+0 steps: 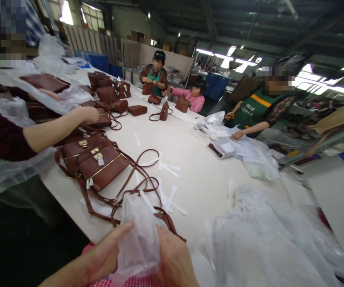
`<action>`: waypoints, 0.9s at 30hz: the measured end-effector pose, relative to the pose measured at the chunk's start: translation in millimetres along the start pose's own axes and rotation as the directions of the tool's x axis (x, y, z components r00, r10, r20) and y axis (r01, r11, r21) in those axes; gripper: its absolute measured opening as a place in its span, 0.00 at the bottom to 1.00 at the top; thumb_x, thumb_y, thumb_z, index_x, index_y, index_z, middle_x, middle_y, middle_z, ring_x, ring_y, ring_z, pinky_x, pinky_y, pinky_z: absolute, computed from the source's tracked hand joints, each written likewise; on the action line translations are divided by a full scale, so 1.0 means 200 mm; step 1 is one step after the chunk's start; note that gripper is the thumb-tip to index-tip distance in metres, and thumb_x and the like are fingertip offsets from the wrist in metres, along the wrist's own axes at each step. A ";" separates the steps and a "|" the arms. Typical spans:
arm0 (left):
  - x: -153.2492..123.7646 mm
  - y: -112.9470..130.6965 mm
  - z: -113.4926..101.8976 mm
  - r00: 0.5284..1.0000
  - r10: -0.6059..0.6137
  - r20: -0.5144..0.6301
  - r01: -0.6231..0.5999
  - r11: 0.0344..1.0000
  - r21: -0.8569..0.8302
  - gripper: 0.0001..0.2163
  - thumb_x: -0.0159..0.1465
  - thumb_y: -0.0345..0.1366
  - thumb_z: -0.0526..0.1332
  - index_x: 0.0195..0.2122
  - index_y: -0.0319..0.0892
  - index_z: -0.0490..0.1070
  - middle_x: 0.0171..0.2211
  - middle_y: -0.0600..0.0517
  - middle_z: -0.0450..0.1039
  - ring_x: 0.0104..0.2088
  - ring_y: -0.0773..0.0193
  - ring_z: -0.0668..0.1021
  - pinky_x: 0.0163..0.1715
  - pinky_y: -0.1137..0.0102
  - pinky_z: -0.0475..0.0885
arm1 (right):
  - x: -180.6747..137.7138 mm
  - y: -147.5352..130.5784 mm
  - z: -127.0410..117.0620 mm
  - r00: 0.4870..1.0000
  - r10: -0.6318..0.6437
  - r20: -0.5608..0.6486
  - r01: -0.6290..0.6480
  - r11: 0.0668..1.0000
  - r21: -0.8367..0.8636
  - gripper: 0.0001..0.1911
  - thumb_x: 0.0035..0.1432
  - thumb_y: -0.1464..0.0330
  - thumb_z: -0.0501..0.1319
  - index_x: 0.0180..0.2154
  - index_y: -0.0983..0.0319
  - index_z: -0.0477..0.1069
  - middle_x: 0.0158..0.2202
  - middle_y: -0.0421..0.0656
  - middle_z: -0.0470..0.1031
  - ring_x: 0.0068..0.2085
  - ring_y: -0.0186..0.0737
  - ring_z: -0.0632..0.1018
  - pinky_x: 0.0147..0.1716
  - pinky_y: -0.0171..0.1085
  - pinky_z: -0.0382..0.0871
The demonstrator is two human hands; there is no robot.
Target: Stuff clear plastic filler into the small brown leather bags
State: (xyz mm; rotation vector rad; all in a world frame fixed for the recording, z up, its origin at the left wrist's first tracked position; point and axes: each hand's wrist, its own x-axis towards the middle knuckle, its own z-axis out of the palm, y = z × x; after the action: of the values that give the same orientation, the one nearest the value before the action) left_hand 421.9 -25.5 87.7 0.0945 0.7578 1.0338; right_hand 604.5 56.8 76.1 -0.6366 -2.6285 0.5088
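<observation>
Low in the head view, a translucent plastic bag (pixel 138 239) is stretched between my hands. My left hand (pixel 107 249) grips its left edge with the thumb on top. My right hand (pixel 173 255) has hold of the opposite side, its fingers mostly hidden behind the plastic. Just beyond the bag lie thin brown straps and part of a brown handbag (pixel 167 223), largely covered by my hands and the plastic. Farther left, brown handbags with gold clasps (pixel 103 169) rest on the white table (pixel 201 167), straps looped toward me.
White paper strips (pixel 172 199) are scattered mid-table. Clear plastic bags (pixel 255 239) heap at the right. Several brown bags (pixel 109 93) stand at the far left. A co-worker's arm (pixel 61 125) reaches in from the left; a person in a green apron (pixel 255 111) works across the table.
</observation>
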 end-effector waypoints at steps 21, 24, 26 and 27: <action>0.19 0.04 -0.15 0.952 0.111 0.284 -0.228 -0.360 0.905 0.15 0.60 0.24 0.58 0.47 0.46 0.66 0.48 0.50 0.76 0.44 0.57 0.80 0.45 0.68 0.73 | -0.19 0.44 -0.43 0.857 0.514 -0.023 -0.496 0.838 0.229 0.24 0.57 0.65 0.54 0.52 0.61 0.77 0.52 0.46 0.80 0.52 0.46 0.81 0.51 0.41 0.78; 0.25 0.13 -0.17 0.932 0.087 0.351 -0.275 -0.457 0.846 0.19 0.58 0.17 0.52 0.44 0.45 0.67 0.57 0.49 0.72 0.52 0.57 0.78 0.50 0.68 0.72 | -0.20 0.47 -0.43 0.820 0.572 -0.024 -0.548 0.796 0.258 0.26 0.56 0.64 0.55 0.54 0.63 0.75 0.56 0.49 0.77 0.57 0.49 0.78 0.56 0.45 0.75; 0.29 0.18 -0.18 0.945 0.110 0.309 -0.214 -0.508 0.834 0.20 0.57 0.15 0.51 0.43 0.45 0.69 0.60 0.50 0.70 0.54 0.57 0.78 0.50 0.69 0.72 | -0.19 0.47 -0.42 0.786 0.618 -0.033 -0.586 0.760 0.280 0.26 0.57 0.63 0.54 0.55 0.64 0.75 0.57 0.51 0.76 0.58 0.52 0.76 0.59 0.49 0.72; 0.30 0.20 -0.17 0.956 0.131 0.264 -0.161 -0.517 0.840 0.20 0.58 0.15 0.51 0.42 0.45 0.69 0.57 0.50 0.72 0.52 0.58 0.79 0.48 0.69 0.73 | -0.18 0.47 -0.41 0.773 0.633 -0.026 -0.600 0.745 0.293 0.26 0.58 0.62 0.54 0.55 0.64 0.75 0.57 0.51 0.76 0.58 0.52 0.76 0.60 0.50 0.70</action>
State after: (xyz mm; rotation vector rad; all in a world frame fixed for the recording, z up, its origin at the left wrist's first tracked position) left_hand 388.7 35.2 47.3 2.0454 1.5329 0.1393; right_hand 703.3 138.2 96.9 -1.4091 -2.1189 0.9617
